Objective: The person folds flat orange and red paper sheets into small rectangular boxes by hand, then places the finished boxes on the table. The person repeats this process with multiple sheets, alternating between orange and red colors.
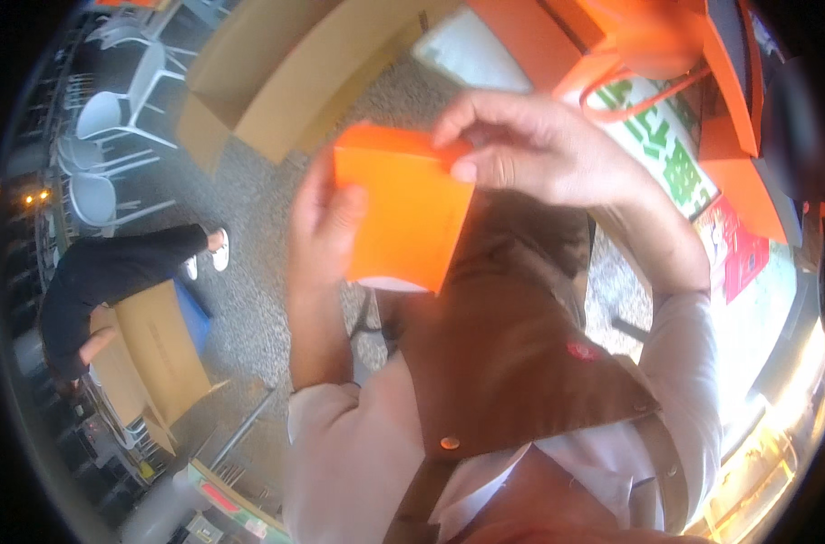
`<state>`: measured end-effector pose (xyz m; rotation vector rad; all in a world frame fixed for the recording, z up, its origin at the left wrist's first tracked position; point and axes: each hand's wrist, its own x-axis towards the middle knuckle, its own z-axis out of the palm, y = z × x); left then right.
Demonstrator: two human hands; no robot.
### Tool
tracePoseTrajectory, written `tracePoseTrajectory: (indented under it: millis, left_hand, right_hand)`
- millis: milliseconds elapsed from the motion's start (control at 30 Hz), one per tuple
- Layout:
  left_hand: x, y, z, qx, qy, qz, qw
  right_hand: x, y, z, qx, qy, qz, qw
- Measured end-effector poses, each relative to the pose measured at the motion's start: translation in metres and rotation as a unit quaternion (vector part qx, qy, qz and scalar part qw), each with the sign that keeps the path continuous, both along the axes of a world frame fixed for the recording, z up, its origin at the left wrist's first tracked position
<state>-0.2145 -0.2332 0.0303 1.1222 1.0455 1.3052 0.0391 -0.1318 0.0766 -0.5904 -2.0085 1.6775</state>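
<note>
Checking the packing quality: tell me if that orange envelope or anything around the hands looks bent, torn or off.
Nothing stands out. The orange envelope is flat and clean-edged, tilted only because the left hand and right hand hold it that way. No tear or crease shows on the face in view.

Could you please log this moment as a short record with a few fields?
held thing: orange card sleeve, flat, tilted, white showing at its lower edge
left hand: grips the sleeve's left edge, thumb on its face
right hand: pinches the sleeve's top right corner
clothing: brown apron over a white shirt
nearby: cardboard boxes on the floor, another person by a box, white chairs
</note>
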Motion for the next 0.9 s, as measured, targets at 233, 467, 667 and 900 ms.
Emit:
tracePoseTrajectory:
  millis: [233,467,667,900]
  left_hand:
    - [0.009,0.004,-0.022,-0.048,-0.077,-0.003,0.996]
    - [-0.039,0.001,-0.105,-0.216,-0.162,-0.006,0.963]
    - [-0.153,0.159,-0.039,-0.148,-0.168,0.101,0.969]
    - [-0.050,0.167,-0.065,-0.117,0.139,0.053,0.982]
  right_hand:
    - [-0.012,0.002,-0.023,0.000,-0.041,-0.106,0.994]
    - [-0.030,-0.001,-0.073,0.234,-0.192,-0.127,0.945]
    - [-0.026,-0.006,-0.058,0.217,-0.189,-0.123,0.950]
    - [0.013,-0.039,-0.018,0.230,-0.136,-0.137,0.954]
